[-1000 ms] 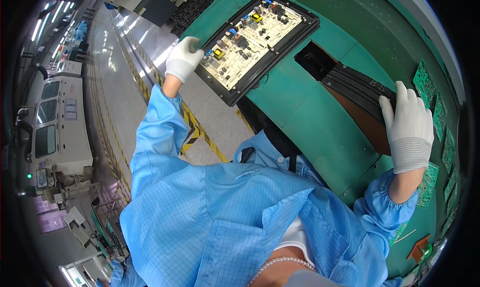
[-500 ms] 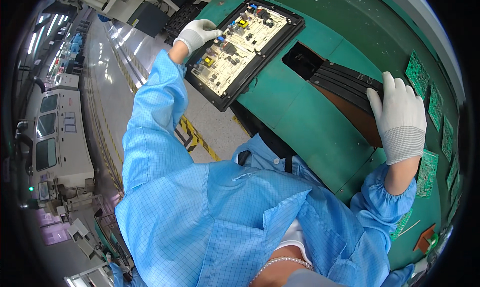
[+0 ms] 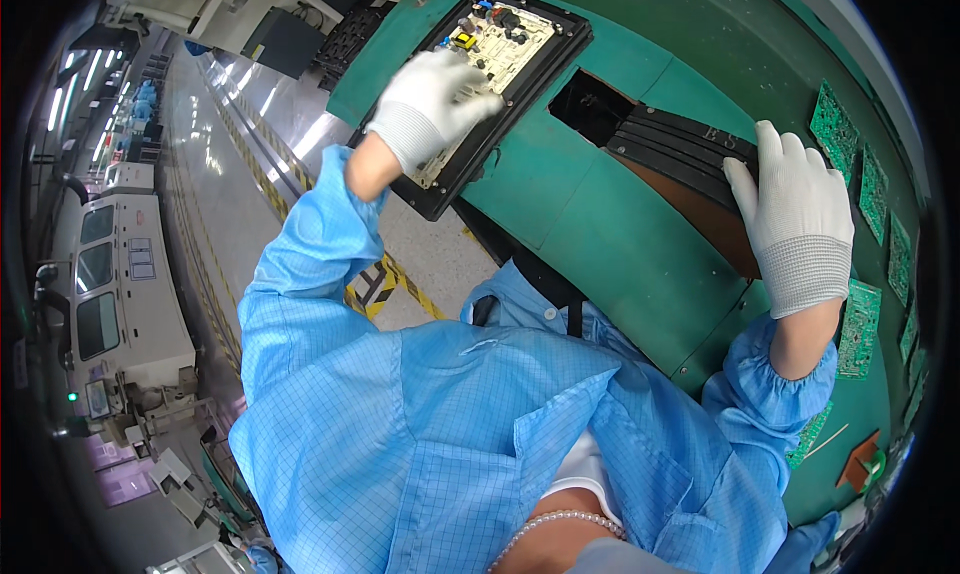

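Observation:
In a white glove, my left hand (image 3: 430, 109) is over a cream circuit board (image 3: 520, 49) with yellow, blue and black components. Its fingers are spread, and the hand hides the board's nearer half; whether it touches a component I cannot tell. The board lies in a black rectangular carrier frame (image 3: 545, 79) on the green bench. My right hand (image 3: 795, 199), also gloved, rests at the right end of a row of black slats or stacked carriers (image 3: 670, 152). Its fingers are stretched out, with the thumb apart along the black edge.
A dark rectangular opening (image 3: 588, 109) sits in the green bench (image 3: 560, 199) beside the black slats. Several green circuit boards (image 3: 832, 122) lie along the right side. A thin stick (image 3: 826, 438) and a brown block (image 3: 858, 462) are at lower right. White machines (image 3: 130, 274) stand across the aisle.
My left hand has moved from the carrier's left edge to the right and nearer, over the board, its fingers now spread. My right hand stays at the black slats.

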### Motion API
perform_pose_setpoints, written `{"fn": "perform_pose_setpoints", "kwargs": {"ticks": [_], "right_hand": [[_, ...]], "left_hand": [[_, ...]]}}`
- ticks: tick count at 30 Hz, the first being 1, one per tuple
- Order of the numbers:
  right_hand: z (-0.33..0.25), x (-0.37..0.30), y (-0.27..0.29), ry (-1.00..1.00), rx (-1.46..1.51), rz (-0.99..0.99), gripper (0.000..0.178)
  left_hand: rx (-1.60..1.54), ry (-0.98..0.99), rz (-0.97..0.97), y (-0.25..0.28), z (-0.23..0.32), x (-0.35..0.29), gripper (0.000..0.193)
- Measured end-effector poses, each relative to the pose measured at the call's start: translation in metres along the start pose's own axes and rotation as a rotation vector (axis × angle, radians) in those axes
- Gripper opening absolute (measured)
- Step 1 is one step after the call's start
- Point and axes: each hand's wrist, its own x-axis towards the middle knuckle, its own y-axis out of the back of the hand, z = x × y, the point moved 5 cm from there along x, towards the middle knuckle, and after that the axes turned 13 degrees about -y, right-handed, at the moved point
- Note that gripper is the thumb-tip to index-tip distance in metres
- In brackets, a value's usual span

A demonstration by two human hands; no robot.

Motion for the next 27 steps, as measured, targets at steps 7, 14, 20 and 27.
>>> {"fn": "perform_pose_setpoints", "kwargs": {"ticks": [7,14,20,27], "right_hand": [[0.0,-0.001,0.003,-0.003,-0.003,0.047,0.037],[0.001,-0.003,0.002,0.018,-0.004,0.078,0.035],[0.0,-0.003,0.003,0.012,0.005,0.08,0.037],[0.0,-0.004,0.004,0.005,0.028,0.097,0.041]], "left_hand": [[0.111,0.065,-0.016,-0.024,0.014,-0.002,0.046],[-0.009,0.137,-0.206,-0.023,0.011,0.014,0.038],[0.08,-0.052,0.026,-0.028,-0.011,0.058,0.054],[0.166,0.034,-0.166,-0.068,-0.02,0.112,0.064]]}}
